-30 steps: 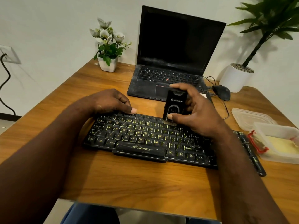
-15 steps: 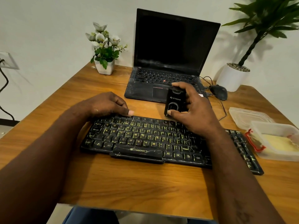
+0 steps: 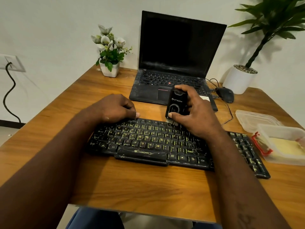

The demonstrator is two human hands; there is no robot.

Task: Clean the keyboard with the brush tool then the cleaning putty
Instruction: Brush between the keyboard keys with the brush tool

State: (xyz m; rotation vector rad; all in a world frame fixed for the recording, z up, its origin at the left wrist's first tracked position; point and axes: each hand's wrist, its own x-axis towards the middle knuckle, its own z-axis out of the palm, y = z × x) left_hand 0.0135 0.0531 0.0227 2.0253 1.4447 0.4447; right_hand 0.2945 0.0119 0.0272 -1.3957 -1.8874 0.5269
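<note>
A black keyboard (image 3: 148, 142) with yellow-green legends lies across the wooden table (image 3: 148, 187). My right hand (image 3: 196, 116) grips a black block-shaped brush tool (image 3: 175, 104) upright, its pale bristles touching the keyboard's top row near the middle. My left hand (image 3: 115, 109) rests with curled fingers on the keyboard's top left edge, holding it down. Yellow cleaning putty (image 3: 287, 147) sits in an open clear plastic box (image 3: 280, 129) at the right.
An open black laptop (image 3: 173, 63) stands behind the keyboard, with a mouse (image 3: 226, 95) and cable to its right. The box's lid (image 3: 254, 119) lies beside it. A small flower pot (image 3: 109, 68) and a large potted plant (image 3: 239, 80) stand at the back.
The brush has shifted slightly along the top rows of keys, staying near the keyboard's far edge. My left hand stays put on the keyboard's top left edge.
</note>
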